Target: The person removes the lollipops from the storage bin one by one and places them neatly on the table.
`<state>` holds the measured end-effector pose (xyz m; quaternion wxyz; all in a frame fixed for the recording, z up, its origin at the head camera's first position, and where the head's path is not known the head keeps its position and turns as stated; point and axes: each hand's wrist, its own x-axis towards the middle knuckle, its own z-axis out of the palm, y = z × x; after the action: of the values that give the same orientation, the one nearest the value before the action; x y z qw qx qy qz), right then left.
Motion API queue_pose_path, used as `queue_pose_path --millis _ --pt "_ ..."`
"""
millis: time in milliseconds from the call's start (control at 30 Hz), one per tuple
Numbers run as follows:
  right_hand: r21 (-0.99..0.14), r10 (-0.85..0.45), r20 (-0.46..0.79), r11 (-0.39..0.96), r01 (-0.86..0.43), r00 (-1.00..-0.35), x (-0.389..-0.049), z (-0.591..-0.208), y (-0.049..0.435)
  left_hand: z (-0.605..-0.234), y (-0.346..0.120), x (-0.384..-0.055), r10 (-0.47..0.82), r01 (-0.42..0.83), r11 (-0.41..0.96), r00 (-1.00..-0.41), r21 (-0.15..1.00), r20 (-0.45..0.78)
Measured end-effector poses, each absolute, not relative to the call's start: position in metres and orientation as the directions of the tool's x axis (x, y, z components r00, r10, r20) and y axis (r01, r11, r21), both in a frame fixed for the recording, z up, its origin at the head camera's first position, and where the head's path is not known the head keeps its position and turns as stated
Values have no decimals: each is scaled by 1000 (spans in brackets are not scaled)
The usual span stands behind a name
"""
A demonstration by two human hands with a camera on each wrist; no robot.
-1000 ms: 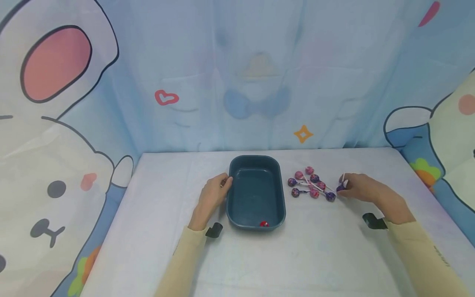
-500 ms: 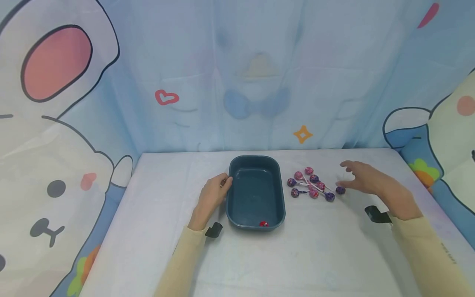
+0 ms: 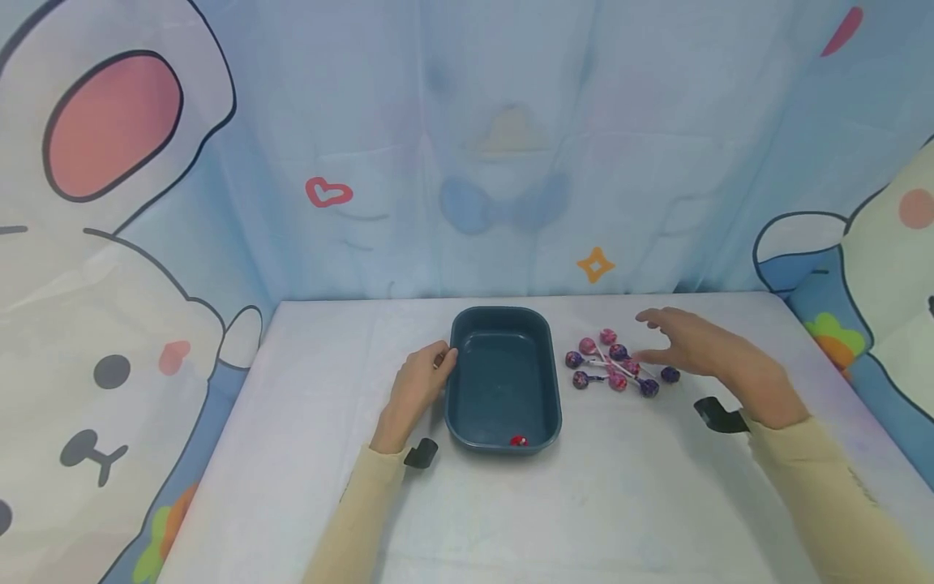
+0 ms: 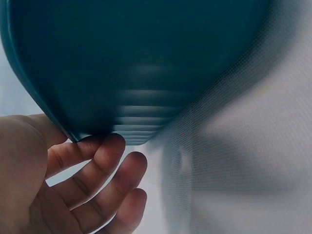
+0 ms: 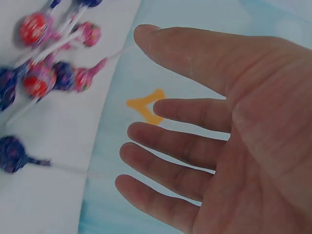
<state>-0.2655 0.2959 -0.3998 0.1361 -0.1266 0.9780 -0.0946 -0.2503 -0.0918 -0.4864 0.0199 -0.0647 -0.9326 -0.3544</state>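
On the table, a dark teal rectangular tray point(image 3: 503, 381) stands with its long sides running front to back. My left hand point(image 3: 419, 381) pinches its left rim; in the left wrist view the fingertips point(image 4: 112, 146) lie under the rim's outer side. Right of the tray is a loose pile of lollipops point(image 3: 617, 381) in pink-red and dark purple wrappers with white sticks. One purple lollipop point(image 3: 670, 375) lies apart at the pile's right. My right hand point(image 3: 704, 345) hovers over the pile's right side, fingers spread and holding nothing, as the right wrist view also shows.
A small red object point(image 3: 519, 440), too small to identify, lies at the near end inside the tray. The white-covered table point(image 3: 584, 519) ends at a printed curtain point(image 3: 511, 162) at the back.
My right hand let go of the purple lollipop, which now lies on the table, then lifted and moved left over the pile. The left hand and tray stayed put.
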Motion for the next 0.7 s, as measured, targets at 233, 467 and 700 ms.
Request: queue_pose_path --millis 233,467,700 --pt "-241 -349 -211 924 -297 -913 -259 -389 268 -487 -92 -251 106 127 742 -992 658 71" --pt "-224 -392 -197 910 -348 -899 -255 -384 241 -487 -92 -251 108 131 747 -991 652 75" --pt "-223 -443 -181 888 -402 -878 -256 -386 220 -487 -92 -251 111 133 746 -991 653 76"
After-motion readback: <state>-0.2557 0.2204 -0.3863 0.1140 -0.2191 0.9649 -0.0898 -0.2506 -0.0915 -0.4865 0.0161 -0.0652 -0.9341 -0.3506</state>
